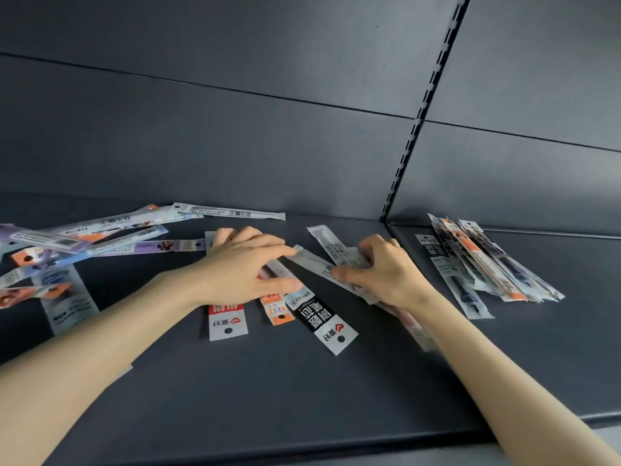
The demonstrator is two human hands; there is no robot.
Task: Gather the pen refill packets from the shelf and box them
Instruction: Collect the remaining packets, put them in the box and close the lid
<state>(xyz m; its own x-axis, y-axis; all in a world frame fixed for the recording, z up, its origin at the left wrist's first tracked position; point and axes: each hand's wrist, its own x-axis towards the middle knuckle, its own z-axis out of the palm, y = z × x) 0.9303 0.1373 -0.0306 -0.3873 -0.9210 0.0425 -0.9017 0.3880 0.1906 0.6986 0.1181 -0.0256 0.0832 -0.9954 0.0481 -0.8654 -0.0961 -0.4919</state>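
Long flat pen refill packets lie scattered on a dark grey shelf (268, 391). My left hand (242, 267) lies palm down over a few of them in the middle: a red-and-white packet (228, 322), an orange one (276, 311) and a black-labelled one (321, 319). My right hand (386, 270) pinches clear white packets (327, 245) between thumb and fingers; another packet (418, 331) lies under its wrist. No box is in view.
A loose heap of packets (84, 240) lies at the left, and one white packet (232, 211) lies against the back wall. A neater bundle (484, 264) sits on the adjoining shelf at the right, past a slotted upright (413, 136). The shelf's front edge runs below my forearms.
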